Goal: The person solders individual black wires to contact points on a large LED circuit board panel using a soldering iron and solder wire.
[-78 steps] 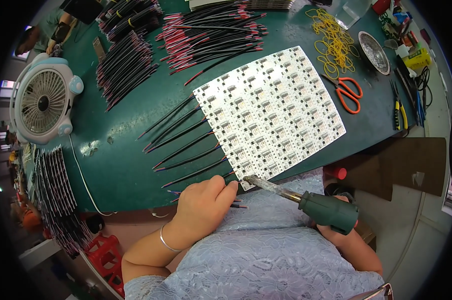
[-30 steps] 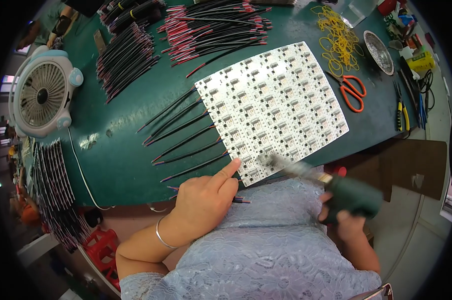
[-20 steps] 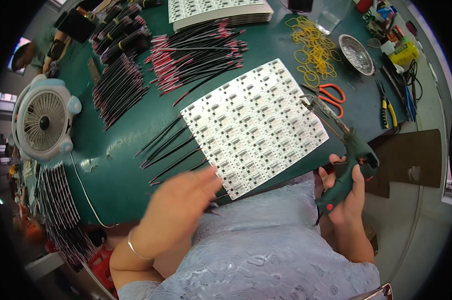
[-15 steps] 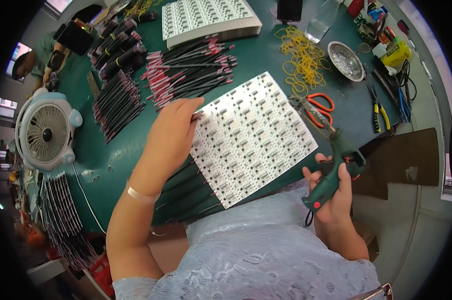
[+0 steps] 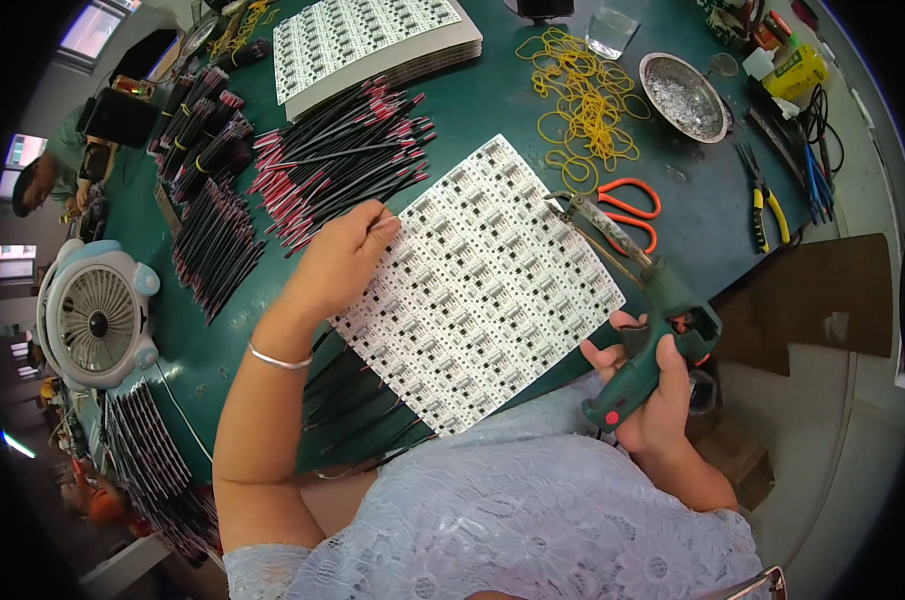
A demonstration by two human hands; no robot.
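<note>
The left hand has moved to the upper-left edge of the white circuit panel on the table, apparently pinching it; the right hand grips a soldering gun, orange scissors crowding its barrel.

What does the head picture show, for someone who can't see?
A left hand holds a white circuit panel by its edge over a green table; the right hand holds a soldering gun. Black wires, yellow rubber bands and orange-handled scissors lie nearby.

White circuit panel, green soldering gun
</note>
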